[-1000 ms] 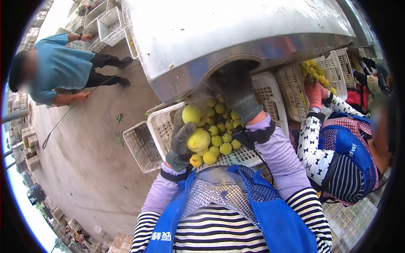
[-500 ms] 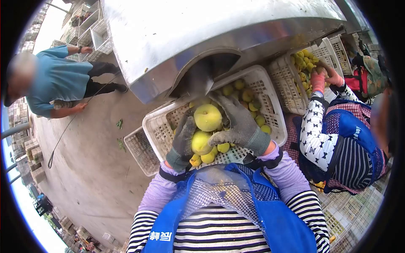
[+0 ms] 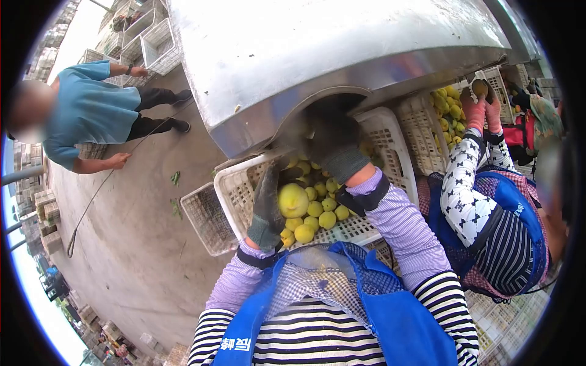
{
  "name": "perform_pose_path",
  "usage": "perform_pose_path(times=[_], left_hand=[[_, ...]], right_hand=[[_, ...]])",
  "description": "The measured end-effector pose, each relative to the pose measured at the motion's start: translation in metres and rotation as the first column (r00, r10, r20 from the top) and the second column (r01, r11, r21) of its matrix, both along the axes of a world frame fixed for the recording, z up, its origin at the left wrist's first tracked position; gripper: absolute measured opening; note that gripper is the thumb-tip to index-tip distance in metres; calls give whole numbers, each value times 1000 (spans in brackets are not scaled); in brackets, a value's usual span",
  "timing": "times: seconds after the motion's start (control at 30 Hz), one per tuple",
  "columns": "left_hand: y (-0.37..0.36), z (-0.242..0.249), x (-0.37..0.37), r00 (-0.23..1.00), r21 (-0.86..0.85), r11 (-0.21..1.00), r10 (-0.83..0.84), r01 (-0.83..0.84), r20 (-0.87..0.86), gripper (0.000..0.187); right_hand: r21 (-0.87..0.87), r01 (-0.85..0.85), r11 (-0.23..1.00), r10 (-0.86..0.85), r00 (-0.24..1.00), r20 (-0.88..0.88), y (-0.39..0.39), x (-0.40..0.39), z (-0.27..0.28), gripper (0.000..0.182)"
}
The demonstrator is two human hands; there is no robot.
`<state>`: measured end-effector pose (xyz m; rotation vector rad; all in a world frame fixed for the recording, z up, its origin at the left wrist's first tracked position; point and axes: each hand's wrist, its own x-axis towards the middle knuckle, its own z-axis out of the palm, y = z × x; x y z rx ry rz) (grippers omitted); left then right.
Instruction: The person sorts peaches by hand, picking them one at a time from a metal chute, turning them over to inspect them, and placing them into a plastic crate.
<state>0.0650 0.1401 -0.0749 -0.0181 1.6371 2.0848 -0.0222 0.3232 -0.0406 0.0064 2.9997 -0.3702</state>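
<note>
A white plastic crate (image 3: pixel 395 143) below the metal machine's opening holds many yellow-green fruits (image 3: pixel 315 208). My left hand (image 3: pixel 267 198), in a dark glove, is at the crate's left part, beside a large yellow fruit (image 3: pixel 293 200); its fingers are shadowed and I cannot make out whether they grip the fruit. My right hand (image 3: pixel 334 139), also gloved, reaches up to the dark opening under the machine's edge. Its fingers are blurred and dark, and what they hold, if anything, is hidden.
The metal machine (image 3: pixel 342 43) spans the top. At the right a co-worker in pink gloves (image 3: pixel 479 113) holds a fruit over another crate (image 3: pixel 422 131). A person in a blue shirt (image 3: pixel 91 110) stands at the left with a long thin rod. A smaller crate (image 3: pixel 209 219) lies on the floor.
My right hand has moved up and away from the fruits to the machine's opening. One of the two large fruits between my hands no longer shows there. The co-worker's hands have risen with a fruit.
</note>
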Motion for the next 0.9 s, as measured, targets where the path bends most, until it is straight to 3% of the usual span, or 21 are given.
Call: perform_pose_path(times=[0.1,0.17,0.23,0.27,0.3,0.33,0.37,0.43,0.47,0.53,0.57,0.63,0.67,0.77,0.8,0.9], left_hand=[[12,2,-11,998,55,997,42,-45,55,48],[29,-6,-16,999,5,999,39,-39,-14,53],[42,-18,-18,991,-81,997,-8,-2,-131,65],[50,-15,-23,997,-21,1000,17,-18,-74,68],[57,-11,-28,999,37,998,41,-41,-15,72],[62,-9,-35,996,60,998,-1,7,-85,63],[66,-9,-38,999,114,993,12,-8,-32,57],[73,-10,-41,997,224,974,18,-35,77,47],[76,-2,-45,969,350,930,29,-115,244,49],[86,20,-53,837,523,787,-16,-327,547,57],[87,27,-55,828,515,795,-31,-319,560,61],[89,36,-54,812,500,814,-60,-297,580,70],[88,34,-51,853,510,813,-30,-282,520,62],[84,11,-40,995,160,985,-77,67,59,54],[87,13,-43,986,235,970,-90,55,142,51],[86,-11,-49,990,118,990,-86,73,114,49]], right_hand=[[13,-36,999,37,996,-79,8,-26,-7,55],[-29,-15,999,10,984,-180,32,-31,-6,45],[-283,52,958,-67,997,-43,50,-26,17,52],[-397,95,913,-94,995,23,56,-22,27,56],[-424,-46,905,37,999,-30,61,-10,30,61],[-444,-189,876,168,982,-86,62,6,30,65],[-457,-322,829,289,947,-142,62,21,28,70],[-400,-201,894,207,978,-27,60,46,16,78],[-362,-138,922,159,987,28,60,51,12,83],[-490,-38,871,32,999,-21,66,49,10,81],[-554,8,833,-35,999,-39,68,48,10,80],[-853,287,436,-3,948,318,78,46,19,74],[-874,445,193,77,882,466,82,48,22,71],[-826,428,367,-78,899,431,81,58,18,66],[-826,370,426,-77,924,374,82,61,17,69],[-758,183,626,-32,977,209,86,59,15,78]])
